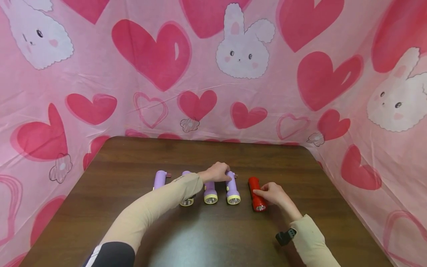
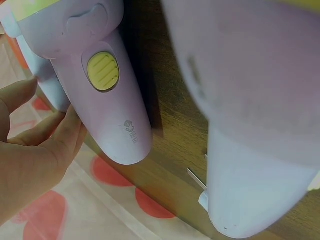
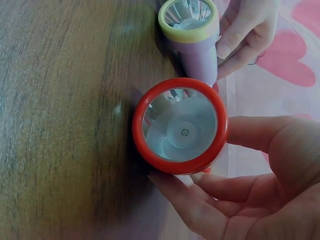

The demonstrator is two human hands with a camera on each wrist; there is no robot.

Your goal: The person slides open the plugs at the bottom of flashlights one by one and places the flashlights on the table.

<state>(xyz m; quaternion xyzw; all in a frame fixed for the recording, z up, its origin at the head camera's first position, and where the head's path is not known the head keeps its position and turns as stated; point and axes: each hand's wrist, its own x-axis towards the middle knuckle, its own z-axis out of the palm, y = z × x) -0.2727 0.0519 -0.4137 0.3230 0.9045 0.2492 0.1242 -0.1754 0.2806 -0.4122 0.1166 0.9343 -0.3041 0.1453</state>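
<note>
Several purple flashlights with yellow rims lie in a row on the table, lens ends toward me. My left hand (image 1: 217, 172) pinches the tail end of the rightmost purple flashlight (image 1: 232, 189) between thumb and fingers. Beside it lies another purple flashlight (image 1: 210, 191), its yellow switch (image 2: 103, 71) showing in the left wrist view. To the right, my right hand (image 1: 275, 193) holds a red flashlight (image 1: 254, 184) by its body, thumb on one side and fingers on the other. Its round lens (image 3: 182, 127) faces the right wrist camera. My left sleeve covers parts of the left flashlights.
A brown wooden table (image 1: 207, 233) carries everything. Farther left lie a purple flashlight (image 1: 160, 180) and one (image 1: 186, 202) mostly under my left forearm (image 1: 150, 211). Pink cloth with hearts and rabbits (image 1: 207, 74) hangs behind and along both sides.
</note>
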